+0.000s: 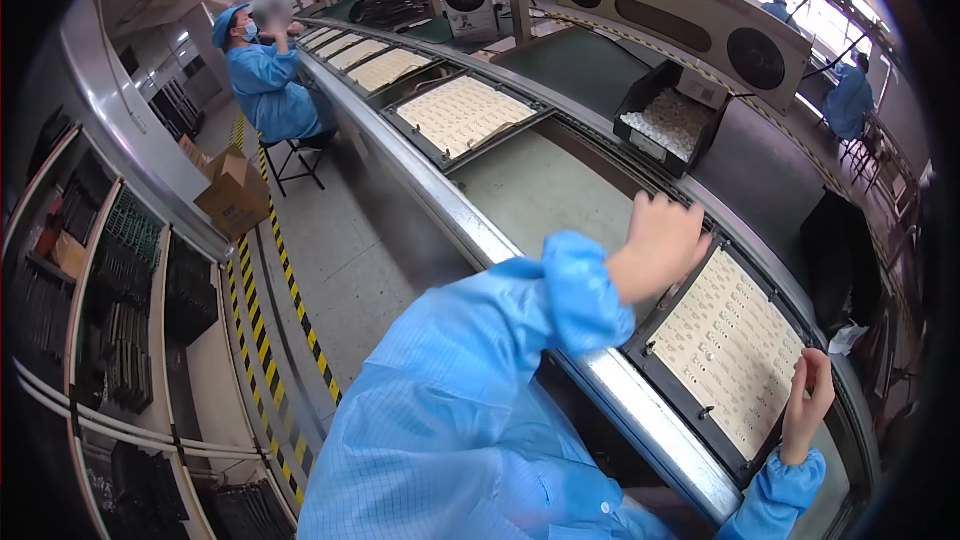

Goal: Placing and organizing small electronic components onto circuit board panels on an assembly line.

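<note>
A black-framed tray (652,348) lies on the conveyor in front of me, holding a cream sheet (735,340) with rows of small shapes and a few shiny spots. My left hand (660,245) is at the tray's far left corner, knuckles up and slightly blurred. Its fingers curl inward, and the fingertips are hidden. At the tray's right edge, over the sheet's border, my right hand (808,405) has its fingers bent together toward the thumb. Whether anything small sits in either hand cannot be made out.
Further trays with cream sheets (465,112) line the conveyor. A black bin (665,120) of small pale pieces stands beyond it. A metal rail (440,195) runs along my side. A seated co-worker (265,90) is farther up the line; racks (130,340) and a carton (235,195) stand left.
</note>
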